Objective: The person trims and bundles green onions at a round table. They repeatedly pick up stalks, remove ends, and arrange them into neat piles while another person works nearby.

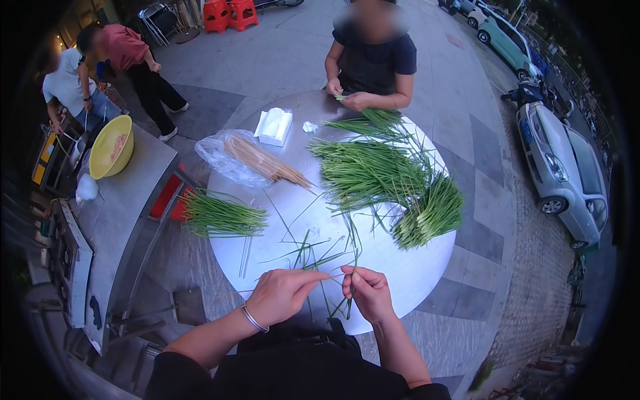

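Observation:
My left hand (282, 295), with a metal bangle at its wrist, pinches a thin wooden skewer that points towards my right hand (367, 292). Between the thumb and fingers of my right hand are a few green chive stalks (356, 260), and the skewer's tip meets them there. Loose stalks (305, 255) lie scattered on the round metal table (290, 220) just beyond both hands. A large heap of chives (372, 170) covers the table's right side, with a denser bundle (432, 212) at its near edge. Another bundle (225, 215) lies at the left rim.
Wooden skewers (265, 160) in a clear plastic bag (220, 150), a tissue pack (274, 126) and a crumpled tissue (310, 127) lie at the far left. A person (375, 60) handles chives opposite. A metal side table (150, 145) holds a yellow bowl (112, 147); two people stand beyond.

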